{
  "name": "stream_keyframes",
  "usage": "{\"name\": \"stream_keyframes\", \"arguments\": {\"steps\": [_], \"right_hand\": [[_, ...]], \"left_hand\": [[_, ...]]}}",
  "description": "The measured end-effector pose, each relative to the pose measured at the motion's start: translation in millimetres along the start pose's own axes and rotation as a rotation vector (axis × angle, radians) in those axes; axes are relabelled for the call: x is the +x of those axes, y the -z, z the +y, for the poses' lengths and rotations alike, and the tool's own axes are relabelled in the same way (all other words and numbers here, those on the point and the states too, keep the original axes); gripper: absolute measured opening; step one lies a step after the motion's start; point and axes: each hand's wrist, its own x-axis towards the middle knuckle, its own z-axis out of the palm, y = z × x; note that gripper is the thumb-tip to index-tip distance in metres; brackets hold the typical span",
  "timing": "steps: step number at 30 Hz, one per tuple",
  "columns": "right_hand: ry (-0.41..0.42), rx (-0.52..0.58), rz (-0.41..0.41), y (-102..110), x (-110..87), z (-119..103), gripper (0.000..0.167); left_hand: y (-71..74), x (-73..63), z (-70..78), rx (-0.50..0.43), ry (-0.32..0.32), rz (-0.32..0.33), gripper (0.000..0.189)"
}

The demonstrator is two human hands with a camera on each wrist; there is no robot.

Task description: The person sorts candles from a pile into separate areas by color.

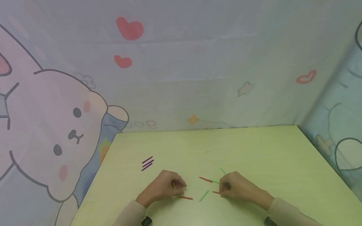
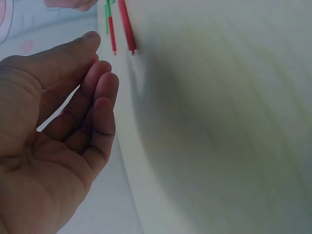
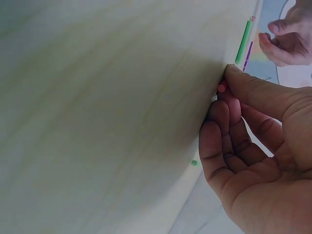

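Note:
My right hand [image 1: 233, 186] pinches a thin red pen-like stick [image 1: 216, 192] at the table surface; its round end shows between thumb and index finger in the right wrist view. My left hand [image 1: 167, 185], fingers loosely curled and holding nothing, hovers beside another red stick [image 1: 186, 197]. In the left wrist view a gap separates its fingertips from that red stick [image 2: 127, 27]. Between the hands lies a slanted green stick [image 1: 204, 196]. Farther back, a third red stick [image 1: 205, 179] touches or nearly touches a green stick [image 1: 215, 181], which the right hand partly hides.
Three purple sticks [image 1: 147, 163] lie side by side, slanted, on the left of the pale yellow table [image 1: 268, 150]. Another green stick [image 1: 223, 170] lies just behind the right hand. A cloth printed with hearts and a cartoon animal [image 1: 42, 131] hangs behind and beside the table.

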Motion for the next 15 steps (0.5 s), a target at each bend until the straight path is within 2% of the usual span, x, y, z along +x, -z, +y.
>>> {"name": "stream_keyframes", "arguments": {"steps": [7,15], "right_hand": [[0.006,0.003,0.003,0,0.1,0,0.019],[0.006,-0.007,0.01,0,0.6,0,0.021]], "left_hand": [[-10.0,1.1,0.3,0.017,-0.025,-0.054,0.018],[-16.5,0.4,1.4,0.05,-0.041,-0.065,0.019]]}}
